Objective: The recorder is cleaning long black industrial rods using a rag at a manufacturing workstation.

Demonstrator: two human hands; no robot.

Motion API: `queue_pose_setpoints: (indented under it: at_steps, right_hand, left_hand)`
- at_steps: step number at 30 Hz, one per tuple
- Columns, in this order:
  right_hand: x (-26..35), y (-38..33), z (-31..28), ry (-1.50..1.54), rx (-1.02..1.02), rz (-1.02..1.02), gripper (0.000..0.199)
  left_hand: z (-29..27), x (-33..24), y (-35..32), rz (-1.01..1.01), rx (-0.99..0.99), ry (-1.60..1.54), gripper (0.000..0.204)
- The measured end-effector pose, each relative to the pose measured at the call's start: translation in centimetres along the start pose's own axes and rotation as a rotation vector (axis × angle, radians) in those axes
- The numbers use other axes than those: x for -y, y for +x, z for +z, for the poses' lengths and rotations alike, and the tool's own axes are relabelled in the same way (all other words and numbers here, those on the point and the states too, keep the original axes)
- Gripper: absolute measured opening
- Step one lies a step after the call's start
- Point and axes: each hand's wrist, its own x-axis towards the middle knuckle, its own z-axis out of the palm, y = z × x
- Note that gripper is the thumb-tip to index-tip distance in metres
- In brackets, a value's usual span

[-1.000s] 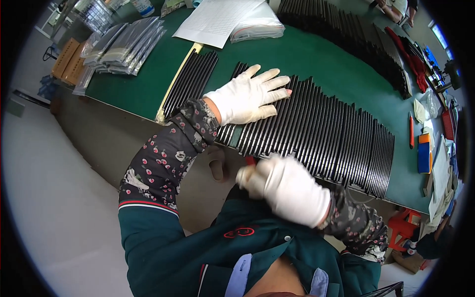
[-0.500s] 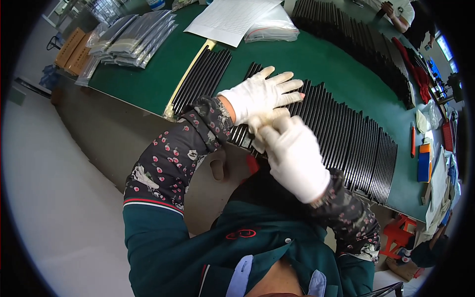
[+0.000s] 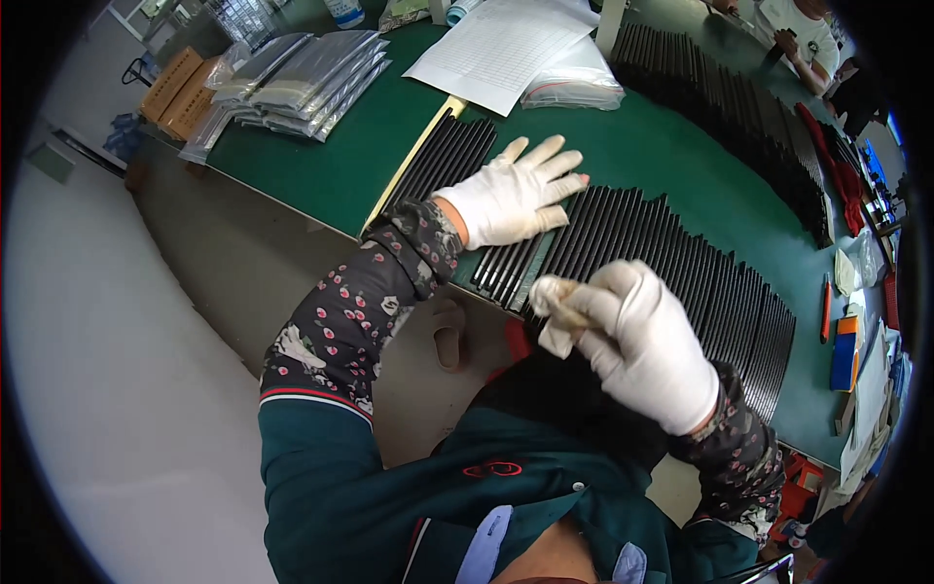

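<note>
A long row of slim black rods point(image 3: 671, 258) lies side by side along the near edge of the green table. My left hand point(image 3: 511, 195), in a white glove, rests palm down across the rods at the row's left part, its fingers spread. One fingertip shows bare through the glove. My right hand point(image 3: 654, 350), gloved too, is closed on a crumpled off-white cloth point(image 3: 556, 311). It holds the cloth over the near ends of the rods; whether the cloth touches them I cannot tell. A smaller group of black rods point(image 3: 443, 156) lies beyond my left wrist.
A cream strip point(image 3: 413, 156) borders the smaller group. Bagged flat packs point(image 3: 311, 83), printed sheets point(image 3: 501, 49) and clear bags point(image 3: 574, 83) lie behind. More black rods point(image 3: 720, 117) line the far side. An orange pen-like tool point(image 3: 826, 307) and a blue-orange box point(image 3: 844, 355) sit right. Another person point(image 3: 803, 44) stands opposite.
My right hand has drawn away from my left, to the right and nearer to me, and the cloth in it now shows. My left hand stays spread on the rods. The whole view has shifted slightly.
</note>
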Motion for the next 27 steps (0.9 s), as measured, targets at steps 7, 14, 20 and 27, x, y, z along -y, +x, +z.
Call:
queue_pose_setpoints:
  at_steps: [7, 14, 20, 27]
  right_hand:
    - [-1.1, 1.9, 5.9, -0.164, -0.066, -0.11, 0.018]
    - [0.6, 3.7, 5.5, -0.354, -0.102, -0.077, 0.026]
    - [2.3, 2.2, 6.8, -0.256, 0.213, -0.228, 0.02]
    - [4.8, 0.6, 8.2, -0.158, 0.363, -0.16, 0.025]
  left_hand:
    - [0.0, -1.8, 1.2, 0.032, 0.032, 0.07, 0.054]
    - [0.5, -1.4, 1.4, 0.04, 0.018, 0.06, 0.054]
    - [0.0, -1.8, 1.5, -0.024, 0.009, -0.001, 0.053]
    - [0.2, -1.8, 1.4, 0.005, 0.021, 0.064, 0.055]
